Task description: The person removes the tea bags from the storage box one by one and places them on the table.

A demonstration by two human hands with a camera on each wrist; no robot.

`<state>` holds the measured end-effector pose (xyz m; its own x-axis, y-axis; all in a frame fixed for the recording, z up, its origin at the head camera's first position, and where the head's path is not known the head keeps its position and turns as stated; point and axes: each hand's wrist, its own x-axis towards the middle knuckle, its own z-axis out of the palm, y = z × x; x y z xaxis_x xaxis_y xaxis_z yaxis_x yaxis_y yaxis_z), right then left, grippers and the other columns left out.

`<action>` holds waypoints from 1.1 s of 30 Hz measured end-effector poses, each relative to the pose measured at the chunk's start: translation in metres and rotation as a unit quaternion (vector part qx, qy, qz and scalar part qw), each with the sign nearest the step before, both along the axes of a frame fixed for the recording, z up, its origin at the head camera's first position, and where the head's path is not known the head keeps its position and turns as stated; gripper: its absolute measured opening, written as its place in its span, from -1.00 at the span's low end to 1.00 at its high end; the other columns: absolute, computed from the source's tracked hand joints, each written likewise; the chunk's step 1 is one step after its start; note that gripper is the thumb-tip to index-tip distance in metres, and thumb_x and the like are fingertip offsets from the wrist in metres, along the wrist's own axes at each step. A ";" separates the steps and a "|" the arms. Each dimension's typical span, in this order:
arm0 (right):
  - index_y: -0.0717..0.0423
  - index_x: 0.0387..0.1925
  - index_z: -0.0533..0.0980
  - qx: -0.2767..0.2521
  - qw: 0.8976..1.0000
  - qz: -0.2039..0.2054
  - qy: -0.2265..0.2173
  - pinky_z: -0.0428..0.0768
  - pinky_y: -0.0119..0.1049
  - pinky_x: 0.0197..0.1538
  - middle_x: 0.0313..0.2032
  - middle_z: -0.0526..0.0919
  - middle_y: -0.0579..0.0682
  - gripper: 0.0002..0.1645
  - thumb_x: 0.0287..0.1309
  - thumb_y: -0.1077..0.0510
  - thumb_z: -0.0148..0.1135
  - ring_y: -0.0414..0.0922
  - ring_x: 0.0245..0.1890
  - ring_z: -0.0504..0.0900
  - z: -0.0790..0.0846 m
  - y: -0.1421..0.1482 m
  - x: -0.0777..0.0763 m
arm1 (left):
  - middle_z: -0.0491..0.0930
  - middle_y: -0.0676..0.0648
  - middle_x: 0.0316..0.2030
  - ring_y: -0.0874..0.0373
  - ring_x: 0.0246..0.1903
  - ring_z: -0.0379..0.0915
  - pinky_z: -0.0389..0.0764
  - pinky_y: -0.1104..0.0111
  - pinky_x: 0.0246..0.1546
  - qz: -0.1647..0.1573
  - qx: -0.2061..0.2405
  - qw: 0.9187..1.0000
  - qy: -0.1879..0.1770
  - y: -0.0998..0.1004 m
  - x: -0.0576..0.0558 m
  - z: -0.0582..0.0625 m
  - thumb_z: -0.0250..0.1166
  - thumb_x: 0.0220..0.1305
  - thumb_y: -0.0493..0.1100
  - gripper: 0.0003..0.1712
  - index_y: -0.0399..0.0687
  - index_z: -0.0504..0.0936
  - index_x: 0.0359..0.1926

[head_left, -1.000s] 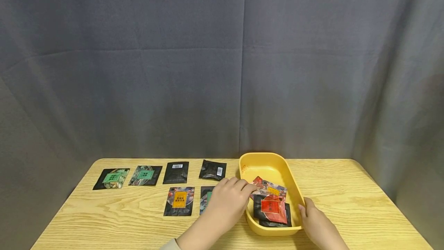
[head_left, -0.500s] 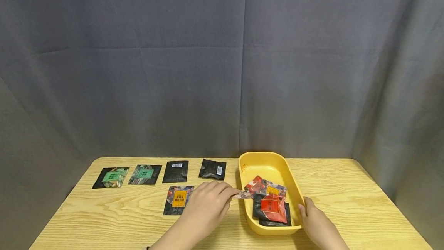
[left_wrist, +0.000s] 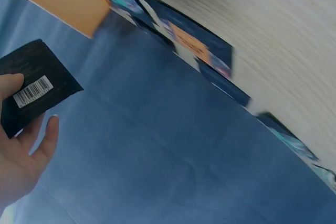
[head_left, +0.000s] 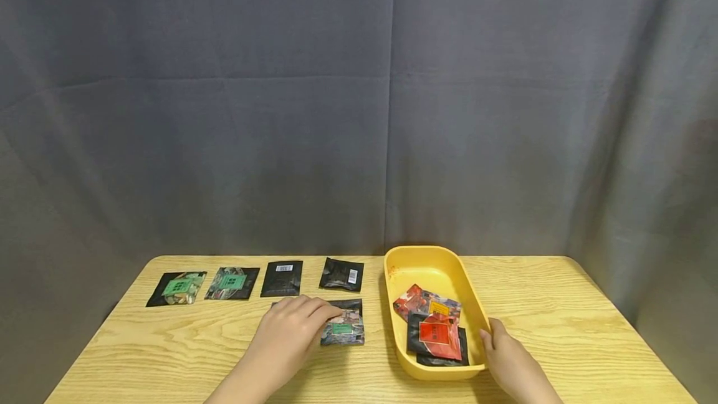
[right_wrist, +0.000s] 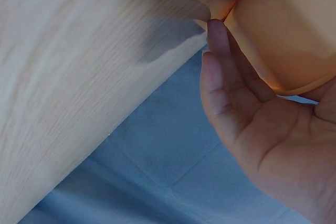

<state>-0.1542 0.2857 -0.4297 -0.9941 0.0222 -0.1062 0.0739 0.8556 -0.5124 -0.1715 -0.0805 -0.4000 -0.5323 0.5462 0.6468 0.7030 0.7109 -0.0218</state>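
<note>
My left hand [head_left: 291,332] hovers over the left-middle of the table. In the left wrist view it pinches a black packet [left_wrist: 60,80], thumb on the barcode side and fingers behind. Seen from the head, the hand mostly hides this packet and covers most of the packet under it. Just right of the fingers lies a green-label packet [head_left: 343,329] on the table. My right hand [head_left: 513,360] grips the near right side of a yellow tray [head_left: 396,329]. Inside the tray are a red-label packet [head_left: 434,332], an orange-label packet [head_left: 439,308] and a black one beneath.
Along the back of the table [head_left: 561,317] lies a row: two green-label packets [head_left: 176,288] at left, then a black barcode packet [head_left: 282,278] and another dark packet [head_left: 342,274] beside the tray. A grey curtain [head_left: 280,142] hangs behind.
My left hand has come out of the tray with a packet and travelled left, uncovering the green-label packet and passing over the orange-label one. The right hand and tray stay put.
</note>
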 end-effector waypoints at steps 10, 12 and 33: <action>0.66 0.26 0.12 0.002 1.000 -0.004 -0.009 0.46 0.30 0.08 0.09 0.44 0.59 -0.37 0.57 0.09 -0.24 0.45 0.12 0.45 0.000 0.000 -0.002 | 0.71 0.17 -0.23 0.27 -0.28 0.60 0.60 0.32 -0.28 0.063 -0.015 0.998 -0.011 -0.042 -0.003 0.000 0.55 0.01 -0.24 -0.66 0.14 0.73 -0.16; 0.66 0.26 0.12 0.002 1.000 -0.005 -0.008 0.46 0.30 0.09 0.09 0.44 0.60 -0.37 0.57 0.09 -0.24 0.45 0.12 0.45 0.000 0.001 -0.002 | 0.72 0.18 -0.23 0.27 -0.28 0.60 0.60 0.32 -0.26 0.088 -0.021 0.995 -0.029 -0.047 -0.003 -0.001 0.55 0.04 -0.22 -0.68 0.15 0.73 -0.15; 0.58 0.24 0.17 -0.003 1.000 -0.009 0.003 0.48 0.29 0.05 0.00 0.55 0.50 -0.42 0.56 0.09 -0.22 0.41 0.06 0.53 0.000 -0.001 0.000 | 0.73 0.10 -0.28 0.06 -0.31 0.67 0.65 0.10 -0.39 0.180 -0.007 0.974 -0.135 -0.115 -0.020 -0.013 0.53 0.07 -0.19 -0.71 0.25 0.75 -0.17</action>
<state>-0.1540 0.2842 -0.4301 -0.9941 0.0388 -0.1013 0.0859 0.8516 -0.5172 -0.1910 -0.1959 -0.4129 -0.8409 0.3005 0.4500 0.3896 0.9134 0.1179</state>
